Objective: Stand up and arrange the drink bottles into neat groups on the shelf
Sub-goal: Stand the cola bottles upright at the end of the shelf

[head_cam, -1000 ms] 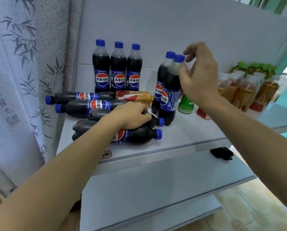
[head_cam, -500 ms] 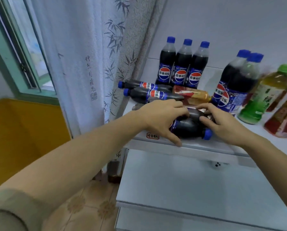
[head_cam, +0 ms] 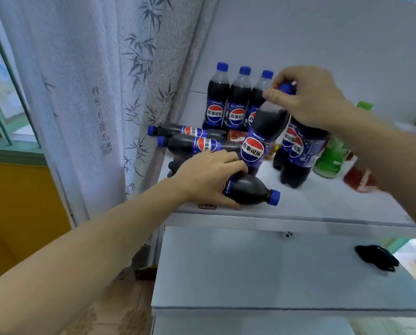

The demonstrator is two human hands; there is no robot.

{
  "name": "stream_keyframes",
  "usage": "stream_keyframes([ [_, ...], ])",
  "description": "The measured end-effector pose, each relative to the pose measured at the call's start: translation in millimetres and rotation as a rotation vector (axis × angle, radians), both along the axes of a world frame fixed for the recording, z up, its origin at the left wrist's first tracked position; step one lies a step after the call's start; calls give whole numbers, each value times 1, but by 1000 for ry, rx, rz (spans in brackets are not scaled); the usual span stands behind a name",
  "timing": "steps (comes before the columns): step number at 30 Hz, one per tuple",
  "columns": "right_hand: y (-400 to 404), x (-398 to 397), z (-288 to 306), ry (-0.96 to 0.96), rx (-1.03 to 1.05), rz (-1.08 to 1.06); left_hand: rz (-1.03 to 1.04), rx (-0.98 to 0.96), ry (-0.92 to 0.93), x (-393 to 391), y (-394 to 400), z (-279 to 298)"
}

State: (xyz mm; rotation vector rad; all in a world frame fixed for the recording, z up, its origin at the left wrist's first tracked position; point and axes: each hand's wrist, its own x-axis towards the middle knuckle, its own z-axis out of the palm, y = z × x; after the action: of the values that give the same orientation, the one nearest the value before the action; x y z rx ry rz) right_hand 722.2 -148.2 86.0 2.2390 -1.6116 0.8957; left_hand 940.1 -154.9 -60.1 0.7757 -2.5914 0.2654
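My right hand (head_cam: 308,97) grips the blue cap and neck of a cola bottle (head_cam: 260,139), holding it tilted above the white shelf (head_cam: 323,204). My left hand (head_cam: 209,177) grips a cola bottle lying on its side (head_cam: 252,193) at the shelf's front, cap pointing right. Three cola bottles (head_cam: 236,102) stand in a row at the back. Two more lie flat (head_cam: 197,141) behind my left hand. Two upright cola bottles (head_cam: 296,151) stand right of the lifted one.
A green-capped tea bottle (head_cam: 330,153) and a red-labelled bottle (head_cam: 359,177) sit at the right. A red-labelled bottle (head_cam: 236,136) lies behind the flat colas. A curtain (head_cam: 105,93) hangs at the left. A lower shelf (head_cam: 250,267) holds a black object (head_cam: 376,257).
My right hand has taken a lying cola bottle by its cap and raised it, tilted, off the shelf. My left hand stays on the front lying bottle. The view shifted slightly.
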Motion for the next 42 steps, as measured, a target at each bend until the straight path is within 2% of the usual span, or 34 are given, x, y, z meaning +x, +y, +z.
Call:
stream_keyframes([
  [3, -35, 20, 7, 109, 50, -40, 2, 69, -91, -3, -6, 6],
  [7, -45, 26, 7, 81, 71, -140, -7, 159, -233, 11, -22, 12],
  [10, -28, 29, -1, -12, 88, -218, -36, 175, -245, 41, -40, 14],
  [14, 1, 33, -16, -183, 48, -273, -117, 361, -66, 65, -63, 7],
  [18, 49, 39, -60, -443, -215, -371, -186, 362, 79, 65, -67, -5],
  [19, 60, 42, -81, -478, -198, -431, -207, 342, 106, 65, -67, -8],
  [22, 79, 54, -150, -617, 142, -552, -300, 268, 189, 67, -65, -17],
  [23, 81, 57, -165, -697, 185, -563, -330, 257, 218, 67, -65, -19],
  [26, 84, 66, -159, -909, -8, -521, -362, 311, 300, 67, -60, -22],
  [30, 77, 74, -84, -724, -280, -414, -305, 534, 280, 50, -49, -20],
  [33, 57, 82, -39, -515, -255, -423, -334, 825, 261, 33, -47, -7],
  [36, 39, 89, -22, -414, -159, -434, -321, 1042, 315, 17, -46, 2],
  [39, 32, 90, -21, -328, -105, -413, -276, 1072, 387, 1, -39, -4],
  [42, 41, 81, -33, -447, -192, -396, -239, 989, 435, -12, -30, -12],
])
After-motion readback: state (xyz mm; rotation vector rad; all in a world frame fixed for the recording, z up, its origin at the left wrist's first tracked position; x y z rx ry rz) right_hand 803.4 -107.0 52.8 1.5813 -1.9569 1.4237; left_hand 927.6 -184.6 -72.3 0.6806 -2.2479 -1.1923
